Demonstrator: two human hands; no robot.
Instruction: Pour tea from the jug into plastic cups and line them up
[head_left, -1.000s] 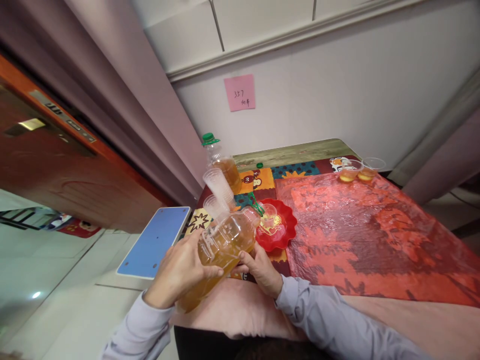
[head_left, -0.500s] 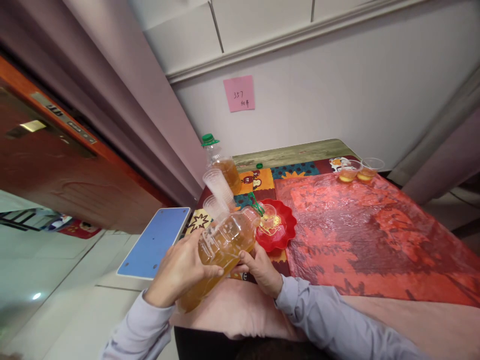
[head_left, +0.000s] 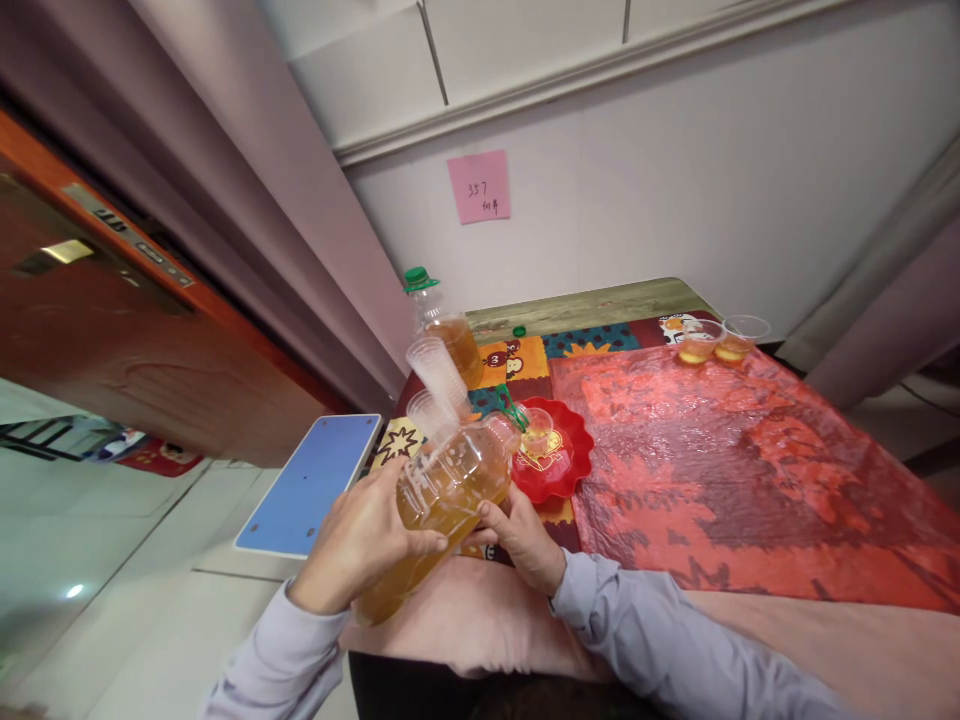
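Note:
Both my hands grip a large clear plastic bottle (head_left: 442,510) of amber liquid, tilted with its neck pointing up and to the right. My left hand (head_left: 367,540) wraps the bottle's left side. Under and beside its front half, my right hand (head_left: 521,540) is closed on it. The mouth is at a clear plastic cup (head_left: 537,432) on a red scalloped plate (head_left: 574,455); a little yellowish liquid shows in the cup. A green plastic handle ring (head_left: 510,405) hangs at the bottle's neck.
Stacked clear cups (head_left: 435,375) stand behind the bottle. A second bottle (head_left: 454,345) with a green cap is at the back, near a loose green cap (head_left: 519,331). Two part-filled cups (head_left: 697,345) sit at the far right. A blue stool (head_left: 311,485) is left of the table.

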